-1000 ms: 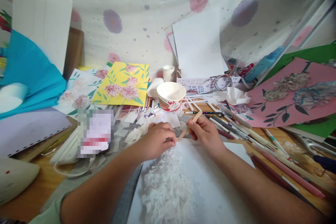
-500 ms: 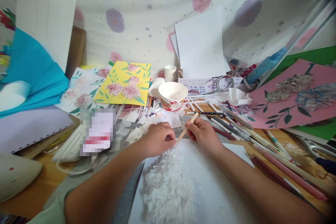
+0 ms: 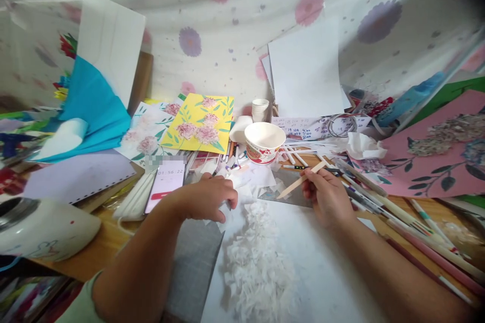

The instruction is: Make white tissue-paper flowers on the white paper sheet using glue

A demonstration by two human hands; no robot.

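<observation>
Hands Part Over the White Paper Ruffles

A second ago both hands met at the top of the ruffled white paper cluster (image 3: 261,267); now they have drawn apart, so neither is on it and the work there stands interrupted. From where I stand, the left hand (image 3: 212,197) has gone off to the side, half-curled with thumb and forefinger apart, near some thin white paper scraps (image 3: 242,181); I can't tell whether it touches any. The right hand (image 3: 328,197) has backed off the other way, pinching a wooden craft stick (image 3: 293,187) whose pointed end sits clear of the ruffles, beyond the sheet's far edge.

Counting up: one cluster, lying on one white sheet (image 3: 326,262) straight in front of the person, and one stick. Beyond the sheet stands one printed paper bowl (image 3: 265,149), with one stack of paper cups (image 3: 259,110) behind it, too tightly nested to count. There is one phone (image 3: 166,184) showing a timer, one yellow card (image 3: 200,123) with four pink blossoms, and one pink card (image 3: 435,161) with at least two. The scraps overlap too much to number.
</observation>
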